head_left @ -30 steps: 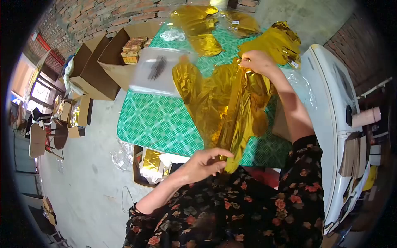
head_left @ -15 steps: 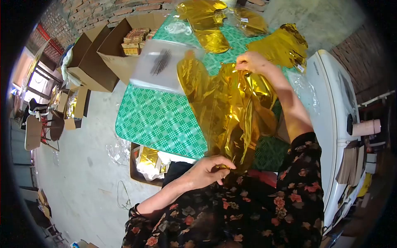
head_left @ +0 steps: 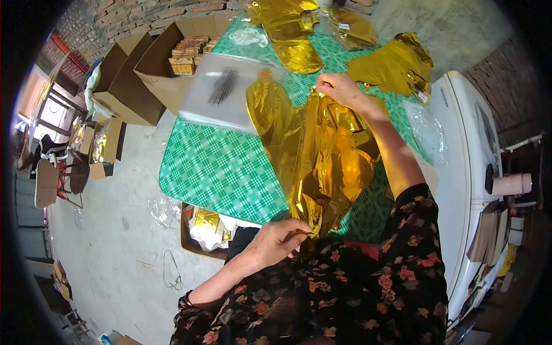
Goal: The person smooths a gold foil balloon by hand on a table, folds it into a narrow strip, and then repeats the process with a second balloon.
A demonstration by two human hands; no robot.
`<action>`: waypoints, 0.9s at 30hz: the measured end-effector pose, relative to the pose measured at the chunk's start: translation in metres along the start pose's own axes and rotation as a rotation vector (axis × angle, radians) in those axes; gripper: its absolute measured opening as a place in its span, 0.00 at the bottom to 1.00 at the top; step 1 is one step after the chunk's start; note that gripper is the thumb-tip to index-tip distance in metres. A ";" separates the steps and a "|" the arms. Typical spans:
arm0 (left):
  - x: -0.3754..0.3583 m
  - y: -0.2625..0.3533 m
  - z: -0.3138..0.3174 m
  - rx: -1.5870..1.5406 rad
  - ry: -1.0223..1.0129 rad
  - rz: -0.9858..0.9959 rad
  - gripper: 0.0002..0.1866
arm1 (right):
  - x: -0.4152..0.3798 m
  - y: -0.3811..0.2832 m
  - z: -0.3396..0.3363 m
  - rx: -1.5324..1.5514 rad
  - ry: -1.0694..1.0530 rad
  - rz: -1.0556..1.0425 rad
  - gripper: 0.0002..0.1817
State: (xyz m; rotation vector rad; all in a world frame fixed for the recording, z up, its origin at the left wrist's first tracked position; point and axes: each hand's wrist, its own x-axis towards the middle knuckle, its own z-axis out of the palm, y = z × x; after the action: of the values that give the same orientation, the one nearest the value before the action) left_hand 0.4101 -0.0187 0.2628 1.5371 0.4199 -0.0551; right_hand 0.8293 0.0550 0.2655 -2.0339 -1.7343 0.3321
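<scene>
A flat gold foil balloon (head_left: 333,155) lies spread on the green checked tablecloth (head_left: 224,167), partly folded lengthwise. My left hand (head_left: 279,244) pinches its near end at the table's front edge, close to my body. At the far end, my right hand (head_left: 342,92) grips the upper edge of the foil between thumb and fingers. Between the two hands the foil is drawn into long creases. One rounded lobe of it reaches left over a stack of clear plastic bags (head_left: 201,98).
More flat gold foil balloons (head_left: 391,66) lie at the back of the table. Open cardboard boxes (head_left: 129,86) stand to the left, and another box (head_left: 198,233) sits below the table's front edge. A white refrigerator (head_left: 460,149) borders the right side.
My right hand has moved slightly left, carrying the foil's far edge over. My left hand has shifted a little left too. The right part of the foil now lies folded closer in.
</scene>
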 end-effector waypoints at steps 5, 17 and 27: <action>0.003 0.004 -0.006 0.049 -0.020 -0.061 0.12 | 0.004 0.006 0.012 -0.059 0.046 -0.011 0.11; 0.003 0.003 -0.017 0.447 0.170 0.192 0.12 | 0.008 -0.001 0.014 -0.100 0.012 0.054 0.10; 0.135 0.044 -0.045 0.968 0.538 0.761 0.25 | 0.010 0.014 0.020 -0.053 0.037 -0.083 0.10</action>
State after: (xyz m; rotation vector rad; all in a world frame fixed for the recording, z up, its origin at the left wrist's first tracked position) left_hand 0.5384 0.0572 0.2651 2.5885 0.1879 0.8792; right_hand 0.8345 0.0662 0.2424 -1.9853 -1.8165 0.2227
